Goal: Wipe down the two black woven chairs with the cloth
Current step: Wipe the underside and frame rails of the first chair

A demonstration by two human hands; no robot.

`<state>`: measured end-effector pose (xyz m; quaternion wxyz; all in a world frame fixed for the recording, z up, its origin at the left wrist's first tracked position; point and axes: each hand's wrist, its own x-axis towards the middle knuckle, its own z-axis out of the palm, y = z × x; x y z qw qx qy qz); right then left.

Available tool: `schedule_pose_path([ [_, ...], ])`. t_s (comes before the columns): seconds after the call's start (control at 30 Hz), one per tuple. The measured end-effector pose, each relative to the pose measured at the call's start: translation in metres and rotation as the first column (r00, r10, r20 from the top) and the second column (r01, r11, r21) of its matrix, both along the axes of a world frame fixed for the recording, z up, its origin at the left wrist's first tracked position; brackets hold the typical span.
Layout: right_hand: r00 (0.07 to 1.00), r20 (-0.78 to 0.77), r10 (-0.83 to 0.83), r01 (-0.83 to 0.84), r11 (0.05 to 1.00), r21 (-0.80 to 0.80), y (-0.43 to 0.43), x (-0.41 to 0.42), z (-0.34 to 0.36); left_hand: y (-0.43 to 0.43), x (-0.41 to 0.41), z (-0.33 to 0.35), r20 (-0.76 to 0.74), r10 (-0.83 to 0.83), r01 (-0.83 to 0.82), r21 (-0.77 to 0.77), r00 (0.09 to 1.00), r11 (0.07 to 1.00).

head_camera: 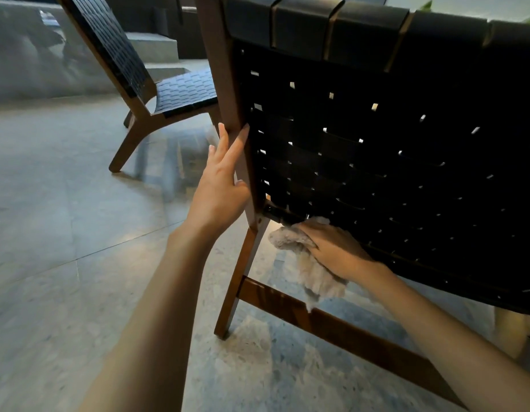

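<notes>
Floor [64,233]: large grey stone-look tiles, polished, thin joints, speckled patches, pale reflections. Two chairs stand directly on it, well apart. Near chair [376,144] at right: dark wooden rear leg [237,286] planted on tile, low crossbar [361,331] running from it towards right. Far chair [180,93] upper left: splayed wooden legs on floor, blurred reflection on tiles beside them. Grey step [156,46] rises from floor behind far chair.

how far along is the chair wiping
Done: no wiped area can be told apart. In hand: the right hand presses the cloth on the near chair's woven back, low corner; the left hand rests on its wooden frame. Left: the far chair, with nobody at it.
</notes>
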<state>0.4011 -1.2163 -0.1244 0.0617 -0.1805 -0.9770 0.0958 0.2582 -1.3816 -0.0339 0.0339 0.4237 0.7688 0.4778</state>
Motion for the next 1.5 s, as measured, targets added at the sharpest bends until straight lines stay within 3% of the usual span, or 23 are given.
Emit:
schedule_pose_path([
  [0.07,0.978,-0.199,0.063,-0.069,0.997,-0.022,-0.015,0.019,0.014,-0.001,0.001,0.002,0.012,-0.009,0.009,0.003,1.000,1.000],
  [0.17,0.905,-0.396,0.155,-0.096,0.982,0.165,-0.024,0.027,0.047,-0.001,0.001,0.003,0.039,-0.019,0.019,0.020,0.999,1.000],
  [0.3,0.654,-0.696,0.295,-0.010,0.924,0.382,-0.013,0.005,0.095,0.001,0.005,0.004,0.048,-0.003,0.002,0.032,0.999,0.999],
  [0.37,0.559,-0.727,0.398,0.024,0.869,0.494,-0.009,-0.012,0.111,0.002,0.005,0.003,0.048,0.009,-0.010,0.031,0.999,0.999],
  [0.43,0.512,-0.698,0.501,0.141,0.752,0.644,-0.008,-0.025,0.116,0.004,0.005,0.002,0.051,0.007,-0.009,0.035,0.999,0.999],
  [0.5,0.545,-0.635,0.548,0.260,0.609,0.749,-0.006,-0.031,0.111,0.004,0.003,0.002,0.060,0.000,-0.002,0.042,0.998,0.999],
  [0.6,0.727,-0.552,0.408,0.407,0.391,0.826,0.004,-0.031,0.091,0.005,0.001,0.001,0.058,-0.014,0.011,0.043,0.998,0.999],
  [0.7,0.824,-0.516,0.235,0.419,0.360,0.833,0.008,-0.029,0.067,0.006,0.000,0.000,0.050,-0.020,0.018,0.038,0.999,0.999],
  [0.77,0.868,-0.461,0.186,0.403,0.278,0.872,0.014,-0.028,0.061,0.007,-0.001,-0.001,0.041,-0.014,0.013,0.034,0.999,0.999],
  [0.87,0.885,-0.405,0.229,0.385,0.128,0.914,0.027,-0.031,0.055,0.008,-0.001,-0.002,0.040,-0.018,0.016,0.040,0.999,0.999],
  [0.93,0.903,-0.343,0.261,0.331,0.088,0.939,0.033,-0.036,0.051,0.008,-0.001,-0.003,0.038,-0.018,0.017,0.045,0.999,0.999],
  [1.03,0.927,-0.286,0.242,0.265,0.118,0.957,0.034,-0.041,0.045,0.008,-0.001,-0.004,0.023,-0.013,0.012,0.059,1.000,0.998],
  [1.13,0.976,-0.106,0.188,0.084,0.122,0.989,0.040,-0.045,0.019,0.007,-0.001,-0.004,0.003,-0.015,0.015,0.056,1.000,0.998],
  [1.23,0.998,-0.064,0.023,0.052,0.353,0.934,0.040,-0.046,-0.006,0.006,-0.002,-0.005,0.011,-0.021,0.020,0.056,1.000,0.998],
  [1.27,0.997,0.070,0.019,-0.072,0.405,0.912,0.044,-0.047,-0.019,0.006,-0.002,-0.006,0.016,-0.023,0.022,0.057,1.000,0.998],
  [1.3,0.985,0.158,0.069,-0.172,0.366,0.914,0.046,-0.047,-0.034,0.006,-0.003,-0.007,0.018,-0.025,0.024,0.056,1.000,0.998],
  [1.37,0.978,0.194,0.076,-0.209,0.381,0.901,0.040,-0.047,-0.047,0.006,-0.005,-0.008,0.019,-0.034,0.033,0.049,0.999,0.998],
  [1.43,0.989,0.097,0.110,-0.145,0.631,0.762,0.032,-0.051,-0.046,0.005,-0.006,-0.008,0.016,-0.045,0.044,0.044,0.999,0.998],
  [1.5,0.981,0.046,0.188,-0.186,0.854,0.486,0.022,-0.054,-0.042,0.004,-0.005,-0.007,0.004,-0.049,0.048,0.042,0.999,0.998],
])
